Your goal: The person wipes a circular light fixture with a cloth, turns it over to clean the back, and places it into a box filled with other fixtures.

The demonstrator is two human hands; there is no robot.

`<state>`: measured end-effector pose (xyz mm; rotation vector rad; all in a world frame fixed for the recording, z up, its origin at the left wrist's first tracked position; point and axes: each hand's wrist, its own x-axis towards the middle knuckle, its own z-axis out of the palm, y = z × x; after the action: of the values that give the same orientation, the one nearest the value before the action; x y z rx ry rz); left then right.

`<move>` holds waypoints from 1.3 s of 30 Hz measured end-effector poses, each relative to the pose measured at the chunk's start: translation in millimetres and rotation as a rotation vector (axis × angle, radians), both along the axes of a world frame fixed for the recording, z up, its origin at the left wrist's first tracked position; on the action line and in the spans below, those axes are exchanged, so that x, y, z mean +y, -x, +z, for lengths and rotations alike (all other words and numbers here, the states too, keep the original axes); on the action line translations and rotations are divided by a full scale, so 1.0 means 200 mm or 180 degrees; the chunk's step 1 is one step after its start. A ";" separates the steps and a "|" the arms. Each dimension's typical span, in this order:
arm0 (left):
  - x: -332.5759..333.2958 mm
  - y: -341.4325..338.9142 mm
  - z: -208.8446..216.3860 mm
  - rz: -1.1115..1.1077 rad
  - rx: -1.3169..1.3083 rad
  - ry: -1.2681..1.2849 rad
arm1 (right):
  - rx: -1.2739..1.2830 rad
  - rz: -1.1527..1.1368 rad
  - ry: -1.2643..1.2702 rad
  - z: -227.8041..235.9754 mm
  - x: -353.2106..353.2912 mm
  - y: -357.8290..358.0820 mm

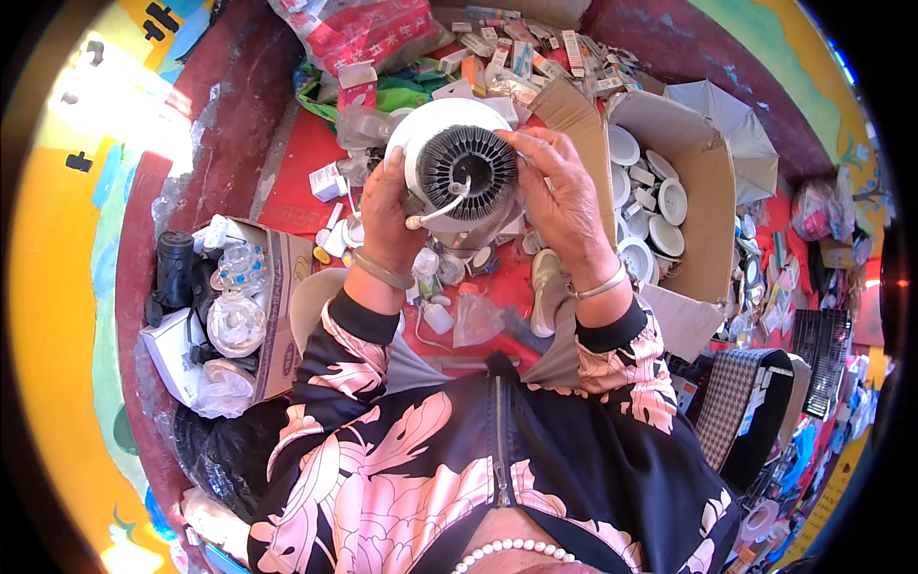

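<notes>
Up in front of me is a round downlight point(449, 113) with a white rim and a black finned heat sink point(468, 158) facing me. A short white cable with a connector point(440, 211) hangs from the middle of the fins. My left hand point(387, 212) grips the lamp's left side, its thumb along the white rim. With its fingers on the edge of the heat sink, my right hand point(564, 196) holds the other side. Both palms are partly hidden.
An open cardboard box point(706, 196) of white round lamps point(666, 236) stands at the right. On the left a carton point(278, 316) holds bagged parts and a black cylinder point(175, 268). Small boxes point(521, 59) and a red-white sack point(368, 33) lie at the back on red cloth point(304, 182).
</notes>
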<state>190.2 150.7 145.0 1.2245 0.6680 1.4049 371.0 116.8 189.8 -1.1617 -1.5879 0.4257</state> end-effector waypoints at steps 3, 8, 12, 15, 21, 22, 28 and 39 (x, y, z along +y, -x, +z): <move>0.01 -0.01 0.03 -0.0155 -0.0742 0.0523 | -0.0186 0.0000 0.0203 0.03 -0.03 0.01; 0.01 0.00 0.04 -0.0316 -0.0465 0.0218 | -0.1070 -0.0502 -0.0529 0.03 -0.01 0.00; -0.02 -0.01 0.07 0.0331 0.0530 -0.0684 | 0.0234 -0.0450 -0.0593 -0.03 -0.04 0.04; -0.02 -0.01 0.07 0.0550 0.0742 -0.0920 | 0.0038 -0.0532 -0.0851 0.00 -0.04 0.05; -0.02 0.00 0.09 -0.0038 -0.0211 0.0066 | -0.0622 -0.0511 -0.0755 0.04 -0.05 0.01; -0.02 0.00 0.09 -0.0198 -0.0460 0.0308 | -0.0676 -0.0523 -0.0749 0.04 -0.05 0.00; 0.01 0.00 0.06 -0.0085 -0.0909 0.0564 | 0.0029 -0.0375 0.0384 0.02 -0.08 0.04; 0.09 0.05 -0.03 -0.0544 -0.2087 0.0930 | 0.2981 0.0904 0.1716 0.10 -0.05 -0.19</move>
<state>179.6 169.6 138.7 0.5234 0.2840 1.3959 409.8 106.9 210.5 -0.8830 -0.8055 1.4152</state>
